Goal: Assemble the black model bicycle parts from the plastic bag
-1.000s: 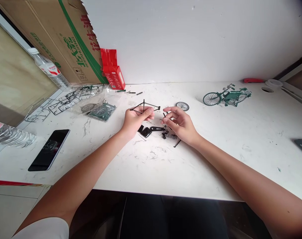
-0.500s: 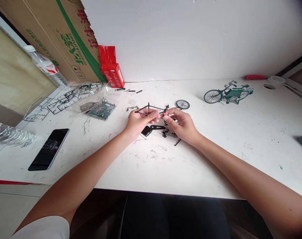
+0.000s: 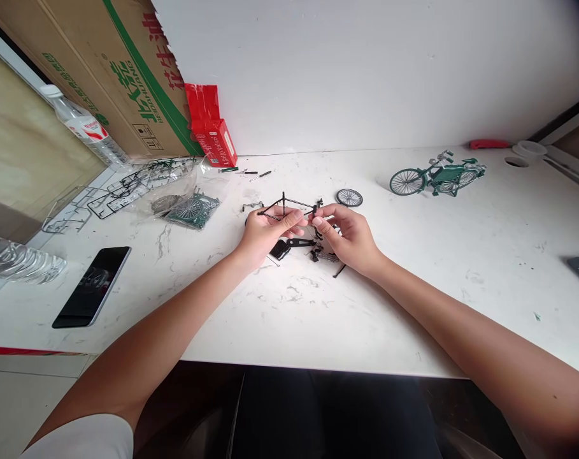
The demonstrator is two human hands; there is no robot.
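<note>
My left hand (image 3: 265, 234) grips a black model bicycle frame (image 3: 283, 203) between thumb and fingers, its thin tubes standing up above the hand. At the frame's right end, my right hand (image 3: 349, 234) is closed in a pinch on a small black part, mostly covered by the fingertips. Whether that part is joined to the frame I cannot tell. Under the hands lie a black chain guard (image 3: 301, 243), a black flat piece (image 3: 280, 250) and several small black parts (image 3: 323, 255). Just beyond my right hand rests a loose spoked wheel (image 3: 349, 197).
An assembled green model bicycle (image 3: 437, 176) stands at the right back. Leftward are a bagged green kit (image 3: 193, 209), part sprues (image 3: 127, 191), a phone (image 3: 92, 287) and water bottles (image 3: 86, 127). Small screwdrivers (image 3: 251, 173) lie near a red box (image 3: 215, 137).
The fingertips of my right hand have come up slightly against the frame's right end. My left hand keeps its hold. The whole view has shifted a little.
</note>
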